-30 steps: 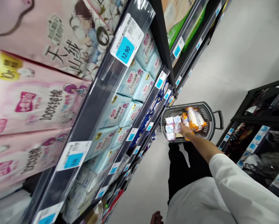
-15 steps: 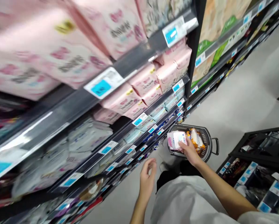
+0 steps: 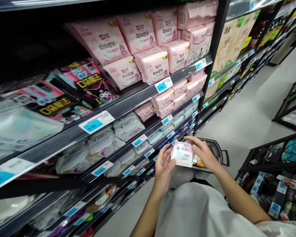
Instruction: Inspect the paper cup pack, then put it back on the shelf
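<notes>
Head-worn camera looks forward and down, close above the left hand (image 3: 164, 168) and right hand (image 3: 202, 153), along store shelving (image 3: 118, 105), apparently tilted.

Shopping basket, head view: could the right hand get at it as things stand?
Probably yes: the right hand is right over the shopping basket, nothing between, though it holds the ABC pad pack.

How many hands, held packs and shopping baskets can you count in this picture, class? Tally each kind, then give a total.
Hands: 2 (left hand, right hand)
Held packs: 1 (white-and-pink ABC pack)
Shopping baskets: 1 (dark shopping basket)
Total: 4
</notes>
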Tool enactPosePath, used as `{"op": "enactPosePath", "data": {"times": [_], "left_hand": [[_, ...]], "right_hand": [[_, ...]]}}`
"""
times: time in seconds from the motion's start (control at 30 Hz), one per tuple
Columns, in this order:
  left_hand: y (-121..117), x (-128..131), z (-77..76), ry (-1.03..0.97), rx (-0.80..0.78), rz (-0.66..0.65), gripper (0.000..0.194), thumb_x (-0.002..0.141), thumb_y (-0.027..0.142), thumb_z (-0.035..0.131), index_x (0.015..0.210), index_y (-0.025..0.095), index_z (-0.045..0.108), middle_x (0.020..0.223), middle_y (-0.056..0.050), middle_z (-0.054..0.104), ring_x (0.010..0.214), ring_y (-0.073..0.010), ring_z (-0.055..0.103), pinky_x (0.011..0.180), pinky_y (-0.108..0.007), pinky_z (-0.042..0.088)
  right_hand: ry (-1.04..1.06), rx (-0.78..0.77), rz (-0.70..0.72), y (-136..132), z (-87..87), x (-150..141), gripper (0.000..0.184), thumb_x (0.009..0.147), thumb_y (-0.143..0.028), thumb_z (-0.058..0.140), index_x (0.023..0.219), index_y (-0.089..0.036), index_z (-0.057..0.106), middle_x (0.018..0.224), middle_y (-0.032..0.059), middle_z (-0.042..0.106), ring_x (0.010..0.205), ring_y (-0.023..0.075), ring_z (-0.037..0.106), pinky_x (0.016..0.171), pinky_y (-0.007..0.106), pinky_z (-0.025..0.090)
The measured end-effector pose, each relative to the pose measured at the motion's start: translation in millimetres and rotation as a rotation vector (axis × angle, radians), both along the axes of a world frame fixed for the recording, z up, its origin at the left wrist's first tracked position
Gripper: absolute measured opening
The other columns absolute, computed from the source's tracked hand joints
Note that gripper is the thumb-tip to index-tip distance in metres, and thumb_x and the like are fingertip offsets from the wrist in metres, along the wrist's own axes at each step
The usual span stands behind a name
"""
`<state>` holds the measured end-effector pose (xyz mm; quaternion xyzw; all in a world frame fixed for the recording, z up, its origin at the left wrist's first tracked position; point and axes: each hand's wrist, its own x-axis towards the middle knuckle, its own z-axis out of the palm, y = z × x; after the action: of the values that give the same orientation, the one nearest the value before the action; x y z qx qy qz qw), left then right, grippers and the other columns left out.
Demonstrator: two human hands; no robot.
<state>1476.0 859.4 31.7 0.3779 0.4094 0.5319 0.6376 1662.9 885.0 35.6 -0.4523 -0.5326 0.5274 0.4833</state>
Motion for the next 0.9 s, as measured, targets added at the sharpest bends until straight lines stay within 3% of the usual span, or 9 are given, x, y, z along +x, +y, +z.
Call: {"op": "enactPosePath", "data": {"times": [0.17, 0.4, 0.63, 0.9], "left_hand": [[-10.6, -18.1, 15.1, -0.081, -0.067, 0.065, 0.064, 0.075, 0.039, 0.081, 0.13, 0.024, 0.052, 0.129, -0.009, 0.06, 0.115, -0.023, 0.06, 0.091, -0.029, 0.051], [-25.2, -36.1, 21.3, -0.095, -0.005, 0.065, 0.062, 0.077, 0.037, 0.08, 0.131, 0.023, 0.052, 0.13, -0.011, 0.059, 0.111, -0.0216, 0.06, 0.09, -0.029, 0.049], [-31.9, -45.9, 21.2, -0.122, 0.028, 0.089, 0.061, 0.078, 0.036, 0.081, 0.131, 0.024, 0.053, 0.13, -0.009, 0.058, 0.109, -0.0189, 0.059, 0.091, -0.027, 0.05], [-29.3, -43.6, 21.1, -0.105, 0.033, 0.109, 0.062, 0.078, 0.038, 0.081, 0.131, 0.023, 0.052, 0.13, -0.01, 0.058, 0.107, -0.02, 0.061, 0.09, -0.029, 0.051]], "right_hand": [[0.01, -0.026, -0.002, -26.4, 2.1, -24.8, 0.068, 0.087, -0.07, 0.059, 0.137, -0.023, 0.054, 0.113, 0.0075, 0.063, 0.073, 0.0169, 0.05, 0.062, 0.028, 0.042], [0.066, -0.027, 0.08, -48.9, 8.2, -45.7, 0.073, 0.087, -0.06, 0.068, 0.146, -0.027, 0.04, 0.123, 0.0077, 0.061, 0.095, 0.0218, 0.057, 0.081, 0.032, 0.047], [0.014, -0.038, 0.083, -51.6, 21.6, -60.7, 0.071, 0.087, -0.053, 0.071, 0.144, -0.024, 0.039, 0.124, 0.0077, 0.062, 0.1, 0.0219, 0.059, 0.087, 0.033, 0.046], [-0.01, -0.052, 0.096, -45.3, 23.0, -59.3, 0.071, 0.086, -0.053, 0.071, 0.144, -0.024, 0.041, 0.121, 0.0074, 0.062, 0.096, 0.0218, 0.057, 0.091, 0.036, 0.044]]}}
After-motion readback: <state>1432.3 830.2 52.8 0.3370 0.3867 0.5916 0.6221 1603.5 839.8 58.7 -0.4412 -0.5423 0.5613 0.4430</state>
